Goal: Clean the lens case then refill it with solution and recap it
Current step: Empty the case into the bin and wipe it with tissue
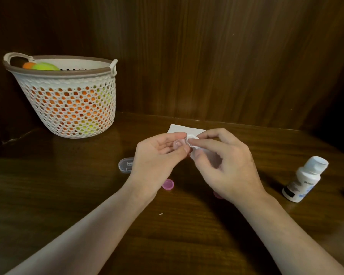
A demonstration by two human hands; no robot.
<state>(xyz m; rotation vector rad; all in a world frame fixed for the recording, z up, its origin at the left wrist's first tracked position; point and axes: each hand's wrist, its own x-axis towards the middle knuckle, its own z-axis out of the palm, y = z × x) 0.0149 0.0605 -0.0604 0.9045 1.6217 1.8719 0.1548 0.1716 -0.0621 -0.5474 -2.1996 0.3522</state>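
We are at the cleaning step: our left hand [159, 155] pinches the case [180, 143] above the worktop [68, 195], while our right hand [222, 165] presses tissue [193, 142] into a well. Next we need the bottle [304, 179] and both caps [168, 184].

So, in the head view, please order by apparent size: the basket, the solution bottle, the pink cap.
1. basket, clearly largest.
2. solution bottle.
3. pink cap, smallest.
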